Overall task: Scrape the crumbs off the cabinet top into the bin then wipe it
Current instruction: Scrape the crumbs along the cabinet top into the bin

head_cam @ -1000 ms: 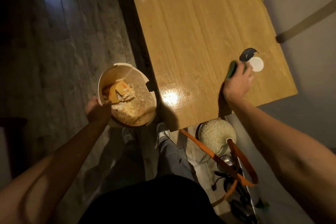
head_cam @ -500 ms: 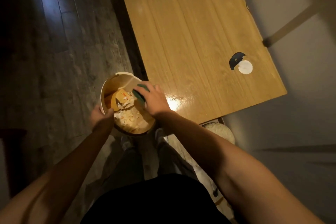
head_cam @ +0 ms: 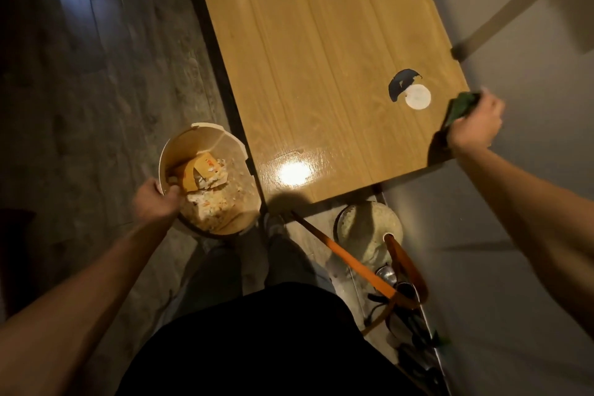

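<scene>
Left hand [head_cam: 153, 202] grips the near-left rim of the bin [head_cam: 205, 180], thumb hooked inside. The bin sits below the bench's [head_cam: 321, 58] left edge, close to its near-left corner, and holds crumbs plus a folded orange card [head_cam: 196, 170].

Right hand [head_cam: 475, 124] has its fingers curled round a green sponge [head_cam: 461, 108], blurred, at the bench's near-right corner, partly beyond the right edge. Cannot tell whether the sponge touches the wood.

A white disc [head_cam: 417, 97] lies just left of the sponge, overlapping a dark patch [head_cam: 398, 85] on the wood. No crumbs are resolvable on the surface at this light level; there is a bright glare spot near the near-left corner.

Step in hand, as judged: setting up a sweep from the right side toward the bin.

Notes for doing it well:
- Lay the sponge flat and drag it in one continuous pass leftward, finishing over the bin mouth.
- Keep the bin rim tight under the bench edge so nothing falls to the floor [head_cam: 80, 90].
- Steer near of the disc, or it may be pushed along.
- Overlap the passes, working from the far end to the near end.
</scene>
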A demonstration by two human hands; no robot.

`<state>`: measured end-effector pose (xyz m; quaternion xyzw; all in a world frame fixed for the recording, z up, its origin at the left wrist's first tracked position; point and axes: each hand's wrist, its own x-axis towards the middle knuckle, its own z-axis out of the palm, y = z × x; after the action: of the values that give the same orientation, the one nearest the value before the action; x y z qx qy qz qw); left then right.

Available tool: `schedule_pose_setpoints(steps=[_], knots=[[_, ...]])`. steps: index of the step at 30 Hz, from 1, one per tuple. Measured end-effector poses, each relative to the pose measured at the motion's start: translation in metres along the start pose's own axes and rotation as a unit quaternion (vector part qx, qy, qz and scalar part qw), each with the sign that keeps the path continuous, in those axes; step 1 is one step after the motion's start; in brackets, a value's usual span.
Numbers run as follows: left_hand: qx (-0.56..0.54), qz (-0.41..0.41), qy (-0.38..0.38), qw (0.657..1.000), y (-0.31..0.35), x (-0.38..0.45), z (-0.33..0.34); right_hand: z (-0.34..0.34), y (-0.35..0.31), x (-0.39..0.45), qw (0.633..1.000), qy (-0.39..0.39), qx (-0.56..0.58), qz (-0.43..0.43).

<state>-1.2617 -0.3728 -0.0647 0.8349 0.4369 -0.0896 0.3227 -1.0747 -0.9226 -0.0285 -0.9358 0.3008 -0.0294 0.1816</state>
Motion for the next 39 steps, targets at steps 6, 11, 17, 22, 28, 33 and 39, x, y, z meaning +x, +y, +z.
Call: schedule_pose_setpoints(steps=[6,11,17,22,28,33,39], knots=[[-0.01,0.001,-0.024,1.0,-0.015,-0.008,0.002,0.011,0.014,0.012,0.996,-0.057,-0.005,0.071],[-0.048,-0.001,-0.056,0.997,-0.019,-0.011,0.004,0.045,-0.039,-0.091,0.994,-0.036,-0.01,-0.102],[-0.076,-0.012,-0.061,0.995,-0.025,-0.018,0.003,0.089,-0.128,-0.231,0.955,-0.116,-0.002,-0.273],[-0.042,0.052,-0.035,0.997,-0.028,-0.029,-0.01,0.126,-0.173,-0.344,0.83,-0.246,-0.055,-0.497],[-0.064,0.039,-0.029,0.997,-0.046,-0.03,-0.021,0.112,-0.127,-0.399,0.838,-0.336,0.034,-0.428],[-0.056,-0.013,-0.034,0.998,-0.052,-0.045,-0.009,0.051,-0.11,-0.315,0.908,-0.198,0.157,-0.335],[-0.083,-0.04,-0.019,0.996,-0.054,-0.067,0.005,-0.001,-0.044,-0.135,0.991,-0.036,0.115,-0.058]])
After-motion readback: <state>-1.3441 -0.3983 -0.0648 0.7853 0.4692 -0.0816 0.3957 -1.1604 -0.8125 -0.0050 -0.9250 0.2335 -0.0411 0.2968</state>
